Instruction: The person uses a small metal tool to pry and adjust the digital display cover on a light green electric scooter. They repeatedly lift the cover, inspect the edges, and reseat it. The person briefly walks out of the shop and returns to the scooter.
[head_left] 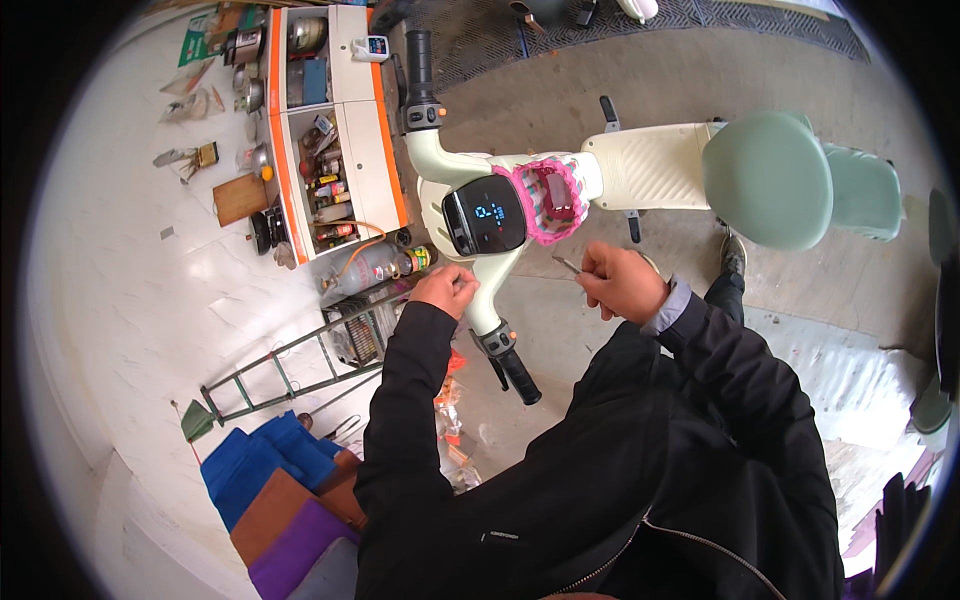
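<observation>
An electric scooter in pale cream and green stands before me, its handlebar [488, 290] reaching toward my side. Above the near arm of the bar, my left hand [447, 290] has its fingertips pinched together; whatever they hold is too small to make out. My right hand [622, 283] is closed on a small, thin metal tool [567, 264], whose tip points left toward the scooter. Close by are the lit dashboard display [485, 216] and a pink-trimmed, patterned storage pouch [548, 202] behind it.
The scooter's footboard [650, 165] and green seat [768, 180] extend rightward. On the left stand an orange-and-white cabinet [345, 170] with bottles, a gas cylinder [365, 272] and a green metal ladder [290, 378]. Folded blue cloth [262, 465] lies at lower left.
</observation>
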